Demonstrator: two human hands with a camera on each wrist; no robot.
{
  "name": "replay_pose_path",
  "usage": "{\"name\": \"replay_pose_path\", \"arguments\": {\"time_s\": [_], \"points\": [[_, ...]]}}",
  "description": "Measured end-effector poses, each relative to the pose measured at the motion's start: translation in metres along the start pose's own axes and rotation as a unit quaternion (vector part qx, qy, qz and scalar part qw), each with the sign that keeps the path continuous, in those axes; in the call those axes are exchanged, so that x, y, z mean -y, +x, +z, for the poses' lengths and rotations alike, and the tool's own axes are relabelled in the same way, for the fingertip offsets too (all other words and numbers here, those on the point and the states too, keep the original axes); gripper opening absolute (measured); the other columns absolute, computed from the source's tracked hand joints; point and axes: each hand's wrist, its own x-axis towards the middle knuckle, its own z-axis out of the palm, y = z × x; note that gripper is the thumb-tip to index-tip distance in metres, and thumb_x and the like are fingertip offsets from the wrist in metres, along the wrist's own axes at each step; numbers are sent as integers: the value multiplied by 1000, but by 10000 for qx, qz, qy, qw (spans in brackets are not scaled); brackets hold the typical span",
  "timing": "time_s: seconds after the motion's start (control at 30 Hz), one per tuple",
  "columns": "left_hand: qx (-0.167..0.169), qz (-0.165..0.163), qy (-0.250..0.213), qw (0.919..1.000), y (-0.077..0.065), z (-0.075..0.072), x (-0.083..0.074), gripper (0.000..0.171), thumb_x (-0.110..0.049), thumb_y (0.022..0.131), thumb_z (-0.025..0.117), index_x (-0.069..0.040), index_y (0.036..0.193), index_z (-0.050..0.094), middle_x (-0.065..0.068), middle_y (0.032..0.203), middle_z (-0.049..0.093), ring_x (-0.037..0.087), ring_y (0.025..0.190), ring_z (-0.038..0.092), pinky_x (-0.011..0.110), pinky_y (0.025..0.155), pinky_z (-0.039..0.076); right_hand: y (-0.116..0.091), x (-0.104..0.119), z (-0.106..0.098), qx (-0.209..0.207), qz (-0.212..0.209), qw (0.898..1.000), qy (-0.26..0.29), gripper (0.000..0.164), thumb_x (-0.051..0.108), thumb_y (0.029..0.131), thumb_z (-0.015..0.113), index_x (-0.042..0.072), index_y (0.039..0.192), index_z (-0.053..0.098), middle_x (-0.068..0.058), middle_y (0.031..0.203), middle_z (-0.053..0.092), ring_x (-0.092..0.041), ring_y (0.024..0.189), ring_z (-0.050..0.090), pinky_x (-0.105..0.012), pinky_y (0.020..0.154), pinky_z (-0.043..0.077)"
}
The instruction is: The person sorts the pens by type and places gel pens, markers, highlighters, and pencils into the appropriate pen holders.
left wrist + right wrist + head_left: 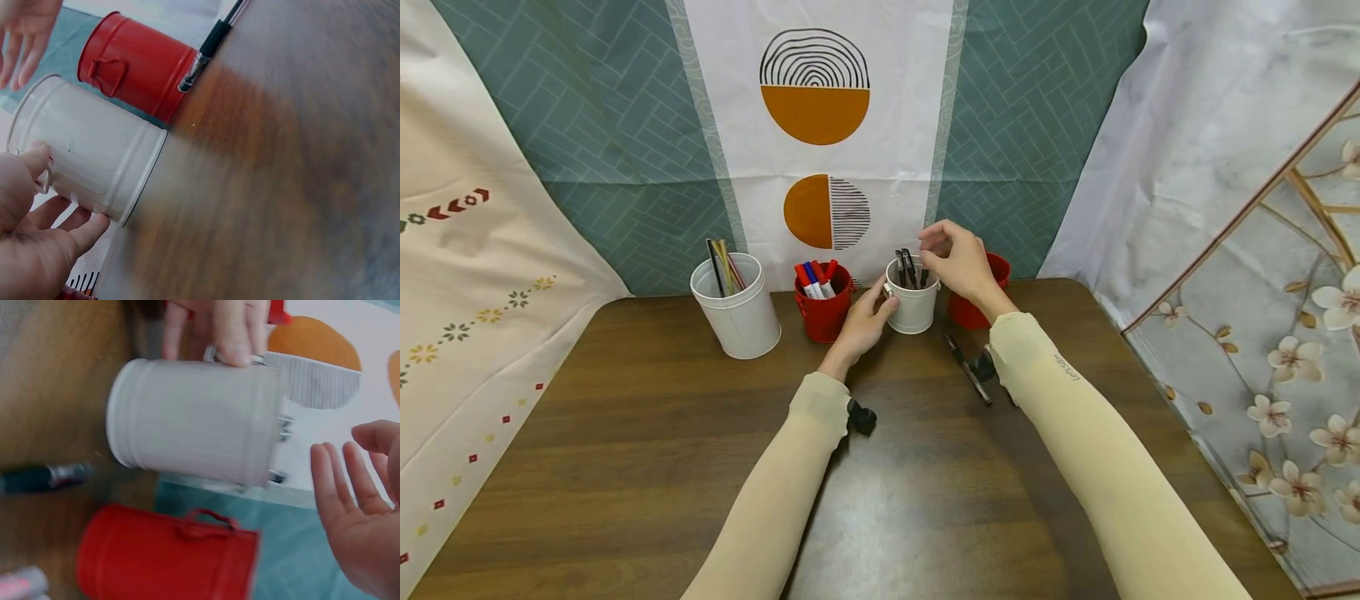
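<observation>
My left hand [863, 323] holds the small white bucket [913, 312] by its left side. In the left wrist view the thumb lies at the bucket's handle [45, 178] and the fingers curve along the wall. Several black pens [907, 268] stand in this bucket, their tops above the rim. Over the bucket's right rim hovers my right hand [958, 262], holding nothing. Its fingers are spread and loosely bent in the right wrist view, a short way off the pen tops [279, 477]. On the table in front lies a black pen [967, 369].
A red bucket [967, 312] stands right of the white one, partly behind my right hand. To the left are a red bucket [824, 321] of red and blue capped markers [816, 282] and a larger white bucket [741, 325] with pencils [724, 265]. Patterned cloth hangs behind.
</observation>
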Motion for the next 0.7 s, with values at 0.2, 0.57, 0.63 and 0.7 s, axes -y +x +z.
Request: {"name": "replay_pose_path", "arguments": {"time_s": [0.2, 0.57, 0.63, 0.7], "points": [[20, -7, 31, 10000, -1, 1, 0, 61, -26, 111, 59, -23, 168, 35, 11, 165, 46, 24, 153, 42, 41, 125, 35, -16, 11, -28, 108, -169, 9982, -560, 22, 7, 98, 69, 6, 120, 70, -13, 112, 75, -30, 99, 74, -48, 91, 59], [29, -13, 7, 10000, -1, 1, -1, 62, -27, 111, 59, -24, 168, 34, 10, 166, 45, 24, 153, 42, 42, 125, 36, -63, 4, -47, 709, 141, 9911, -1115, 30, 10, 97, 74, 3, 126, 70, -18, 113, 73, -34, 98, 73, -51, 90, 61], [36, -15, -5, 10000, -1, 0, 0, 62, -26, 111, 59, -24, 168, 34, 10, 166, 44, 24, 153, 42, 42, 125, 36, -73, 0, -46, 809, 251, 9897, -1153, 32, 11, 97, 74, 2, 128, 69, -18, 114, 73, -34, 98, 72, -51, 88, 61], [40, -16, -10, 10000, 0, 0, 0, 63, -27, 111, 59, -24, 168, 34, 10, 166, 44, 24, 153, 41, 42, 125, 35, -82, -4, -45, 893, 386, 9882, -1186, 35, 12, 97, 75, 1, 130, 69, -19, 114, 73, -34, 98, 72, -51, 86, 62]]}}
